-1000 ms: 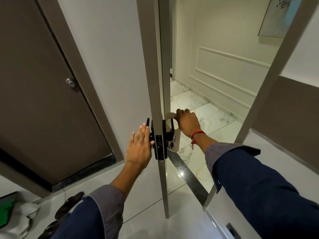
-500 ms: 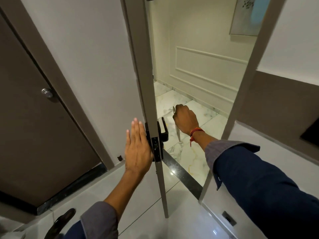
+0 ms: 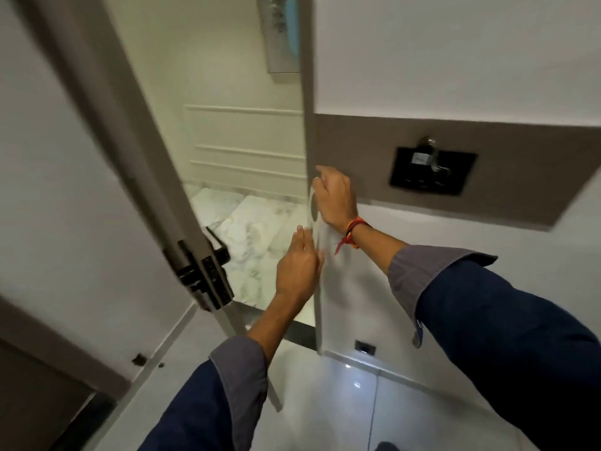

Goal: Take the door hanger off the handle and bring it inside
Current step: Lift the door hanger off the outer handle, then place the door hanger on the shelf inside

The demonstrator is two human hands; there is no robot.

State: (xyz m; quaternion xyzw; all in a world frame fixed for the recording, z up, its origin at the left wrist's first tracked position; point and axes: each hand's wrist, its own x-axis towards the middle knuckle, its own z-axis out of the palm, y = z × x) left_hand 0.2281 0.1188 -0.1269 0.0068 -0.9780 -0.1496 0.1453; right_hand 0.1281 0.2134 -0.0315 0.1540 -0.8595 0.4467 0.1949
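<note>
Right hand (image 3: 333, 198) pinching door hanger (image 3: 314, 209), left hand (image 3: 297, 266) spread beside it; print unreadable

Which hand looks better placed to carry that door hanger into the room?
Probably the right hand: it already grips the door hanger, clear of the black handle. The left hand is open beside it.

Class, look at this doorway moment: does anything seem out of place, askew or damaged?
Nothing looks damaged or spilled. The door hanger is off the black door handle, gripped at its top in the right hand, with the left hand alongside. Motion blur hides finer detail.
</note>
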